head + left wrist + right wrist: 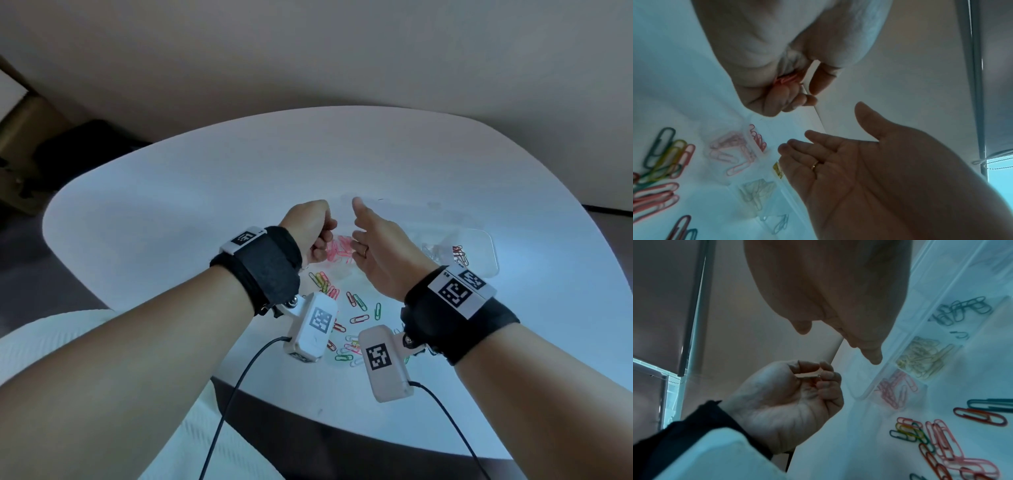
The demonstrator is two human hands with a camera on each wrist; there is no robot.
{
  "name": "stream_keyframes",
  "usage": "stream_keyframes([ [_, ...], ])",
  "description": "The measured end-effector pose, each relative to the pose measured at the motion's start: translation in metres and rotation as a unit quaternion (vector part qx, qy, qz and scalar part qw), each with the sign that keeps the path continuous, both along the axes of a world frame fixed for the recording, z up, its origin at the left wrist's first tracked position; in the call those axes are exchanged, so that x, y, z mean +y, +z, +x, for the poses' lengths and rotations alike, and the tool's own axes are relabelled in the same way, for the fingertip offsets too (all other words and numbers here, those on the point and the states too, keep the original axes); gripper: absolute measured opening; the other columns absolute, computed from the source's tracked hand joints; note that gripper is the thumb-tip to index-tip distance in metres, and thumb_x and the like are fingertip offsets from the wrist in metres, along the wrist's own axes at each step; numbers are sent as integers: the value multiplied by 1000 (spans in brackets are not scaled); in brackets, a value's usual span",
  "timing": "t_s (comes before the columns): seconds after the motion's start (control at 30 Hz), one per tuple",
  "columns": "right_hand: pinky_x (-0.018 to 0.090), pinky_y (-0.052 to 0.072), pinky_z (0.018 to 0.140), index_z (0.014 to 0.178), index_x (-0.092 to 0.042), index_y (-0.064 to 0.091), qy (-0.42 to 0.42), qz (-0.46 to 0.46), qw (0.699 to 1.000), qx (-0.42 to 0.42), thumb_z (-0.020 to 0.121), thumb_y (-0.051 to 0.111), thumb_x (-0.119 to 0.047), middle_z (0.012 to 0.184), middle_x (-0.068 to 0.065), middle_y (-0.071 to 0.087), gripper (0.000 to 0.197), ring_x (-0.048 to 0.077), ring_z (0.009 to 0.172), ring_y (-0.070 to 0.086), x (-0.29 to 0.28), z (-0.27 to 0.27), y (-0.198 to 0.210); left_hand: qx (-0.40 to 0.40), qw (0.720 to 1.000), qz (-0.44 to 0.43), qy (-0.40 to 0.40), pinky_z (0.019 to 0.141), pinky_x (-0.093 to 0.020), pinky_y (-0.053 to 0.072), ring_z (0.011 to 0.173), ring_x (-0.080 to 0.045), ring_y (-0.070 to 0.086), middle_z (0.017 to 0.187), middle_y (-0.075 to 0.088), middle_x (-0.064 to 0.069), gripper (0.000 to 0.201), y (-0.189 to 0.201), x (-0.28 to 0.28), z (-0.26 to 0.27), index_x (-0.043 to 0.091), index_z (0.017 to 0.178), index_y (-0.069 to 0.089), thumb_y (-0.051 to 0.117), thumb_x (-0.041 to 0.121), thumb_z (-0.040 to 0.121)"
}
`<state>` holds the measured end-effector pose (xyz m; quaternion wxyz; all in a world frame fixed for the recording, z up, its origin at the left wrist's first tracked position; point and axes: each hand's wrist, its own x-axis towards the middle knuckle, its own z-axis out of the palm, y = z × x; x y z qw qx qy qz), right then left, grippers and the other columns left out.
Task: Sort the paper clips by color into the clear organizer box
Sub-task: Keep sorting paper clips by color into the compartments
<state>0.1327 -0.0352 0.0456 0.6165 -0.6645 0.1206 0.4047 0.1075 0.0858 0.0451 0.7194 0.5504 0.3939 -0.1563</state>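
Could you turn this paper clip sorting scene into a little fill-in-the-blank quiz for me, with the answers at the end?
1. The left hand is curled around clips of the colour ____.
2. The right hand is open and wears a ____ on one finger.
3. In the clear organizer box, the compartment next to the pink clips holds ____ clips.
4. The unsorted clips lie on a ____ table.

Missing words: pink; ring; yellow; white

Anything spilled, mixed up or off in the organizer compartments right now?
Nothing stands out. The pink, yellow and dark clips each sit in separate compartments; unsorted clips lie loose on the table.
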Motion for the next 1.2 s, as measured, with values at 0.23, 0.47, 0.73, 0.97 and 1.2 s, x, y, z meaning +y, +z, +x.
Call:
stream_keyframes([
  [0.23, 29, 32, 112, 139, -15, 44, -128, 50, 990, -39, 99, 48, -44, 149, 13, 40, 50, 19, 136, 41, -28, -15, 3, -49, 998, -44, 25, 79, -26, 48, 95, -21, 52, 111, 52, -13, 33, -7, -6, 8, 4, 120, 51, 52, 25, 95],
  [0.47, 29, 40, 106, 110, -18, 63, -153, 29, 979, -131, 99, 50, -26, 119, 1, 64, 20, 12, 115, 58, -64, -33, -1, -72, 992, 31, -100, 115, -37, 28, 139, -23, 34, 146, 40, -13, 35, 1, -17, -4, 8, 130, 50, 49, 24, 98],
  [0.73, 14, 42, 51, 82, -22, 73, 91, -204, 941, -252, 86, 61, -11, 68, -8, 68, 17, 11, 60, 60, -69, -48, -22, -137, 848, 372, -351, 66, -29, 54, 68, -12, 65, 73, 68, 6, 9, 19, -25, -30, 21, 75, 66, 59, 21, 81],
  [0.97, 29, 56, 78, 101, -23, 77, 272, -346, 851, -288, 83, 72, -19, 100, 2, 75, 19, 21, 89, 68, -57, -57, -53, 7, 730, 470, -495, 62, -25, 41, 76, -19, 61, 79, 63, 6, 10, -19, -9, -49, 23, 77, 64, 61, 15, 82],
  [1.2, 25, 47, 63, 95, -21, 75, 332, -399, 780, -351, 91, 61, -23, 92, 2, 71, 15, 21, 79, 63, -60, -61, -63, 36, 726, 478, -493, 69, -34, 58, 74, -25, 68, 80, 70, -4, 12, -41, -6, -45, 13, 83, 69, 73, 22, 76],
])
